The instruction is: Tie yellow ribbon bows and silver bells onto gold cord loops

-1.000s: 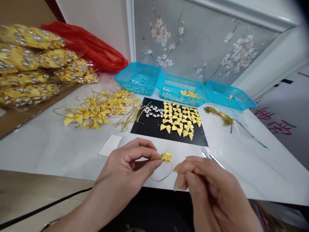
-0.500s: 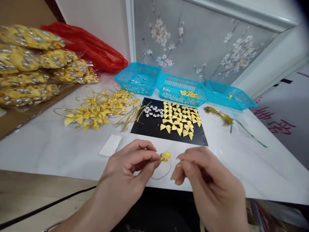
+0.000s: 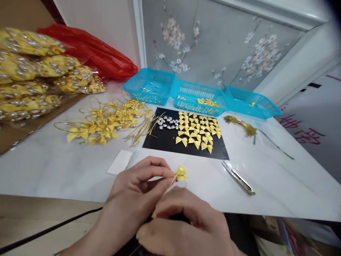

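My left hand (image 3: 135, 192) pinches a small yellow ribbon bow (image 3: 181, 173) with a silver bead, held just above the white table near its front edge. A thin gold cord runs down from the bow into my right hand (image 3: 183, 224), which is closed around the cord's lower end below and in front of the left hand. Beyond the hands a black mat (image 3: 165, 140) carries several yellow bows (image 3: 197, 133) and a cluster of silver beads (image 3: 167, 122). Metal tweezers (image 3: 238, 177) lie on the table to the right of my hands.
Three turquoise baskets (image 3: 198, 97) line the back. A heap of finished bows on gold cords (image 3: 106, 121) lies left of the mat, with bagged bows (image 3: 32, 78) and a red bag (image 3: 93, 53) beyond. A gold cord bundle (image 3: 241, 125) and a white card (image 3: 120, 161) also lie here.
My right hand has dropped from beside the bow to below the left hand, pulling the cord loop straight. The tweezers it was covering now show on the table.
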The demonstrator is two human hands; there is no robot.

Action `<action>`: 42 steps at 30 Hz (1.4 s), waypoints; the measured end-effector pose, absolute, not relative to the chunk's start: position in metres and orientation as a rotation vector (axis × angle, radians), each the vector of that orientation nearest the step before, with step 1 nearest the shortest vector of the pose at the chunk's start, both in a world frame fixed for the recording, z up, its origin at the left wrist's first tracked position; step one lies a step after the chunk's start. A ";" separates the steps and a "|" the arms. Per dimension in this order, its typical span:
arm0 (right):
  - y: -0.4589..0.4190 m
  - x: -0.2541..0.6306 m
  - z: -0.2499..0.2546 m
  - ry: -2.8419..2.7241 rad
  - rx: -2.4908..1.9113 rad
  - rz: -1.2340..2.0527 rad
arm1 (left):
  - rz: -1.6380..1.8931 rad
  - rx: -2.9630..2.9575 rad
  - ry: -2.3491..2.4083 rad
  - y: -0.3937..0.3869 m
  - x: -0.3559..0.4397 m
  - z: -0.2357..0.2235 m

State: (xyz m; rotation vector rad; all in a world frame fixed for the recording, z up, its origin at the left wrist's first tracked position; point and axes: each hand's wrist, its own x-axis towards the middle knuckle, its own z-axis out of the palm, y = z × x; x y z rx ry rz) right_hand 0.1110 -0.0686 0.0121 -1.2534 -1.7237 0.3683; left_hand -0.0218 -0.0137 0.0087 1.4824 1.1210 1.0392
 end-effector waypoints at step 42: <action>-0.072 0.128 -0.018 -1.718 -1.345 0.160 | 0.946 1.378 1.108 -0.012 -0.024 0.001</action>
